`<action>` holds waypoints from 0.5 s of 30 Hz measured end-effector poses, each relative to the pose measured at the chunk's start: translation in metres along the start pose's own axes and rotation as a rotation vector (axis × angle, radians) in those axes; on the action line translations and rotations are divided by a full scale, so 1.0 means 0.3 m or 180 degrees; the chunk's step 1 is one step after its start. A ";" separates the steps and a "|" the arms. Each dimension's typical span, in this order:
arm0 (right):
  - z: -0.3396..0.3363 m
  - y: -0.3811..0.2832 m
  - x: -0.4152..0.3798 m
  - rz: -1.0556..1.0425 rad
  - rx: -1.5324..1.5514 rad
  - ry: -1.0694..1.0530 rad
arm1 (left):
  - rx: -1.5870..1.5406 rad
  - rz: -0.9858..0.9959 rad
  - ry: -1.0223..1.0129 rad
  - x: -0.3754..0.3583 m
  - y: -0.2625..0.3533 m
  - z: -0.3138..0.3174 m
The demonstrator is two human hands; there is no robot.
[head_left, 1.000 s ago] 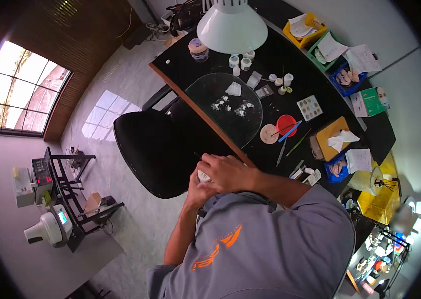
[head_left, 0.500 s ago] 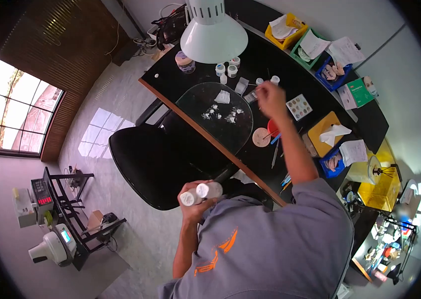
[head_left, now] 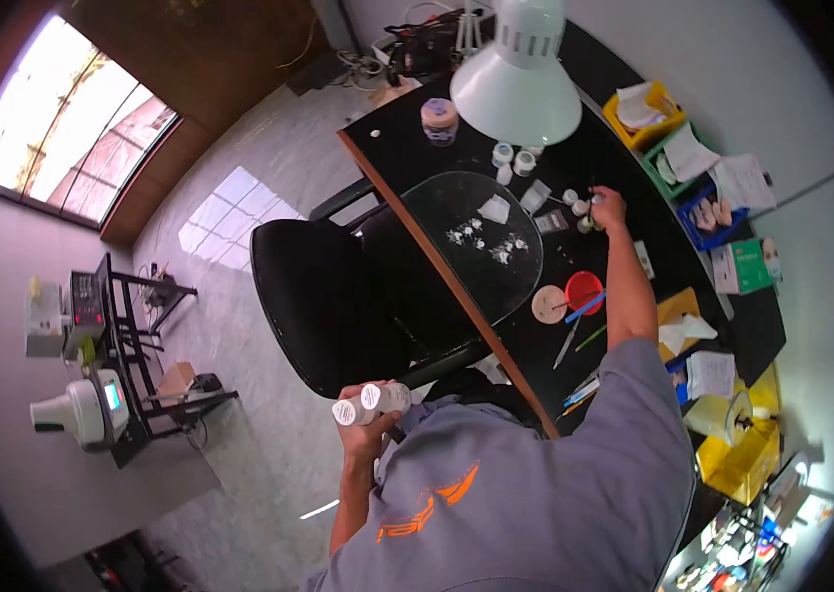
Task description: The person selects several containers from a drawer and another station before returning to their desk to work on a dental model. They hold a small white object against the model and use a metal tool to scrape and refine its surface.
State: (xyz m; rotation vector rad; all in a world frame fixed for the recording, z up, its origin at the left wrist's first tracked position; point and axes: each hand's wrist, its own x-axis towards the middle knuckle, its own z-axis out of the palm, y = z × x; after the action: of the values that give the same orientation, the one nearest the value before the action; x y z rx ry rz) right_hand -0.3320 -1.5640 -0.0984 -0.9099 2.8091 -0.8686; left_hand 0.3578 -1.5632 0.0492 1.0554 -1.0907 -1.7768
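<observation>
My left hand (head_left: pixel 367 434) is wrapped round two white-capped bottles (head_left: pixel 384 399) held side by side near my body, beyond the desk's front edge. My right hand (head_left: pixel 610 209) reaches far over the black desk, its fingers closed at a group of small white-lidded jars (head_left: pixel 581 208); what lies between the fingertips is too small to make out. Left of those jars is a small flat grey case (head_left: pixel 552 222). A round glass plate (head_left: pixel 436 202) carries white powdery clumps (head_left: pixel 507 248) and a folded white paper (head_left: pixel 496 208).
A white lamp (head_left: pixel 517 94) hangs over the back of the desk. Bins (head_left: pixel 646 111) line the right side, beside a green box (head_left: pixel 747 266). A red cup (head_left: pixel 584 290) and a pink disc (head_left: pixel 549 304) stand near tools. A black chair (head_left: pixel 308 296) sits before the desk.
The view has turned, so the scene is shifted and rotated. My right hand has come down to the small jars. My left hand still holds the two bottles.
</observation>
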 end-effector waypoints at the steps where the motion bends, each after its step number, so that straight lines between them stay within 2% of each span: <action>1: 0.020 0.017 0.008 0.0021 0.0013 0.0096 | -0.0019 -0.0018 0.0040 0.001 0.014 0.006; 5: -0.045 -0.015 -0.012 0.0173 -0.0183 0.0328 | 0.0074 -0.0082 0.0276 -0.009 0.038 0.018; 9: -0.196 -0.059 -0.094 0.0112 -0.0379 0.0802 | -0.0177 -0.0003 0.0434 -0.034 0.020 -0.001; 10: -0.233 -0.062 -0.119 -0.0059 -0.0181 0.0887 | -0.0050 0.0003 0.0494 -0.036 0.028 -0.004; 13: -0.334 -0.124 -0.213 -0.0042 -0.0187 0.0890 | -0.0170 -0.0296 0.0794 -0.044 0.046 -0.017; 14: -0.372 -0.232 -0.283 -0.0296 -0.0226 0.0994 | 0.0164 -0.0183 0.0816 -0.045 0.020 -0.041; 15: -0.351 -0.229 -0.293 -0.0521 -0.0162 0.1049 | 0.0511 -0.0107 0.0832 -0.050 -0.005 -0.064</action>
State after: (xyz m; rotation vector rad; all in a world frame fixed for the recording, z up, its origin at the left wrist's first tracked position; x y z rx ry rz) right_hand -0.2474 -1.5087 0.0170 -1.1103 3.0779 -1.0616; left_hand 0.3802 -1.5546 0.0460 1.3678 -1.0696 -1.5431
